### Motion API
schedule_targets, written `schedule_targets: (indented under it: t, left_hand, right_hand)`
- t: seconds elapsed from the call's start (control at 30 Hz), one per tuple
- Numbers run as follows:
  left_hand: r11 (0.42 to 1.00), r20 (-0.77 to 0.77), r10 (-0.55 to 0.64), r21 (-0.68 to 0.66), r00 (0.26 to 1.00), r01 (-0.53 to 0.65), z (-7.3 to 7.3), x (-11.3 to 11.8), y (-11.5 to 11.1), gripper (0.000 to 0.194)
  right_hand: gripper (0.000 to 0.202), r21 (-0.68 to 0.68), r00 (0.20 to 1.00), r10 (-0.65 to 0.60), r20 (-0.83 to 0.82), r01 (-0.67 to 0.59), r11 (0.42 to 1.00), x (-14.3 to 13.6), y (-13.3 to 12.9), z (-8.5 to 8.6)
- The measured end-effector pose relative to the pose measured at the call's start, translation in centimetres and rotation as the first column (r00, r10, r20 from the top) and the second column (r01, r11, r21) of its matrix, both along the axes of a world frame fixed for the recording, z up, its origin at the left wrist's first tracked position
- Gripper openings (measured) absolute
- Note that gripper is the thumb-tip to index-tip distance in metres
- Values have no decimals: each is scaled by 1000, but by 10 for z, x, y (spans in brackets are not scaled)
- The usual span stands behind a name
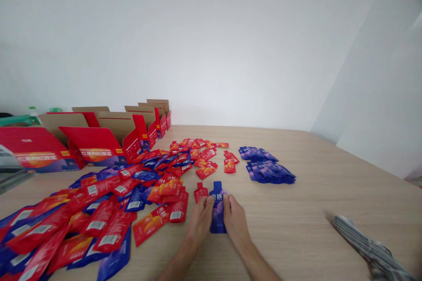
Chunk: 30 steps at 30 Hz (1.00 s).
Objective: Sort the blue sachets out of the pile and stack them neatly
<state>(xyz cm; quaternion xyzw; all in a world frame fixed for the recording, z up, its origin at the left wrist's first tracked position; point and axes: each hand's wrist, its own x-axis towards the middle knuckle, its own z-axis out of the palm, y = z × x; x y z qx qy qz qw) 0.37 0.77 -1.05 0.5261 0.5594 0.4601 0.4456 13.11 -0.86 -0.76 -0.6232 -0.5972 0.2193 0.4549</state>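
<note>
A blue pouch (218,217) with a narrow neck at the top is upright between my two hands, just above the wooden table. My left hand (201,217) grips its left edge, thumb on the front. On the opposite edge, my right hand (236,219) pinches the same pouch. Right behind my left hand lies a small red pouch (200,191). A large mixed heap of red and blue pouches (108,224) spreads over the left side. Two stacks of blue pouches, a rear one (257,153) and a nearer one (270,172), lie right of centre.
Open red cartons, among them a near one (99,147) and a farther one (145,129), line the back left. A few red pouches (229,164) lie mid-table. Striped cloth (369,246) is at the lower right. A white wall (244,52) rises behind the table (313,202).
</note>
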Motion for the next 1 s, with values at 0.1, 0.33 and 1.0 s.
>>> schedule_targets:
  t: [0.1,0.33,1.0]
  left_hand:
    - [999,-302,14,41,953,-1,0,8,-6,36]
    - [991,-410,89,125,908,-41,10,15,-9,37]
    - [964,-878,37,158,477,216,6,1,-8,29]
  right_hand:
    - [47,-21,988,-60,141,63,998,0,3,-6]
    - [50,10,999,-49,16,49,999,0,7,4]
    - [32,-213,887,-46,459,160,964,43,21,-15]
